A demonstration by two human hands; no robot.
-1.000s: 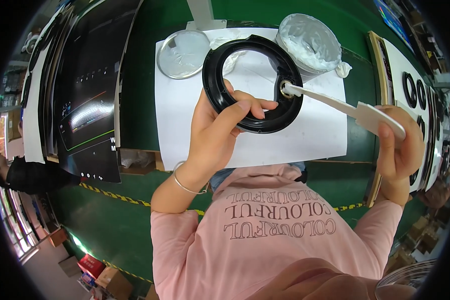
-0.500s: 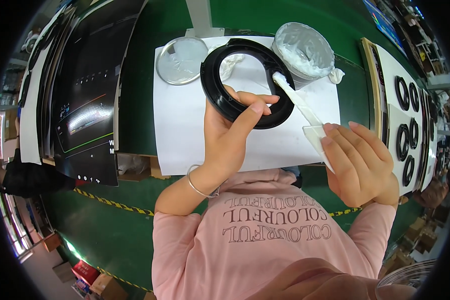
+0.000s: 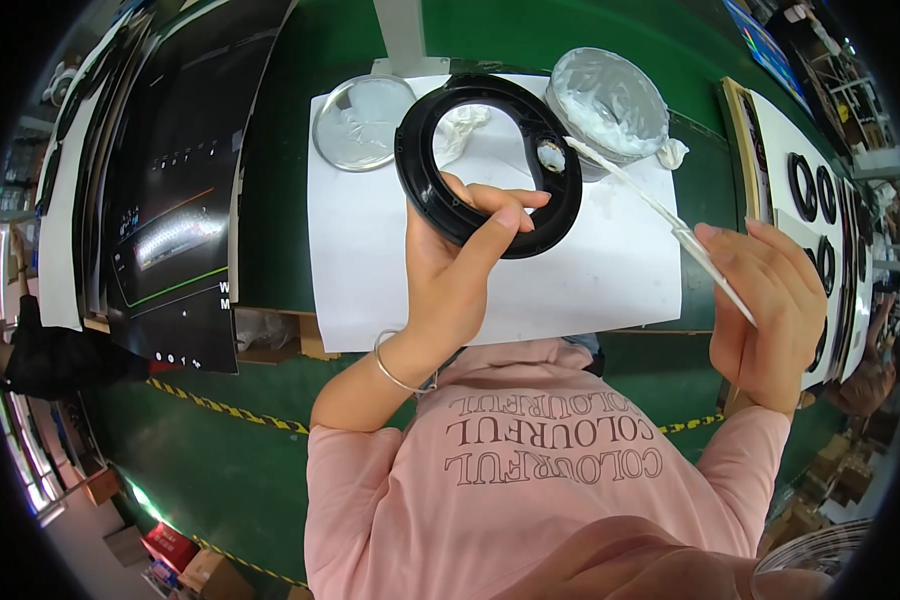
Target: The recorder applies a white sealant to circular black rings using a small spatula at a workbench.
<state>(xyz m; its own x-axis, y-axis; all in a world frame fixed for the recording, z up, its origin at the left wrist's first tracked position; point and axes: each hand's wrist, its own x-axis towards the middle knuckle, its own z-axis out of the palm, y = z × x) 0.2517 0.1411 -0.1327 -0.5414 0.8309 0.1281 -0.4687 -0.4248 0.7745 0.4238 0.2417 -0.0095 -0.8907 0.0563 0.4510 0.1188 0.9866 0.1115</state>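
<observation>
My left hand (image 3: 460, 260) grips a glossy black plastic ring (image 3: 420, 165) by its lower rim, holding it tilted above the white paper. A dab of white grease (image 3: 551, 156) sits in a small round recess on the ring's right side. Between the fingers of my right hand (image 3: 770, 300) is a thin white spatula (image 3: 660, 208), seen nearly edge-on. Its tip, with some white paste on it, is just right of the ring, close to the dab. Behind the spatula stands a clear round tub (image 3: 610, 105) of white grease, its inner walls smeared.
A round clear lid (image 3: 365, 122) and crumpled white tissue (image 3: 460, 132) lie on the white paper (image 3: 370, 290). Another wad of tissue (image 3: 673, 153) is beside the tub. Black printed panels (image 3: 180, 200) stand at the left; a white board with black rings (image 3: 801, 187) stands at the right.
My right hand has drawn the spatula back to the right and turned it edge-on, leaving the white dab in the ring's recess. The ring has shifted slightly left.
</observation>
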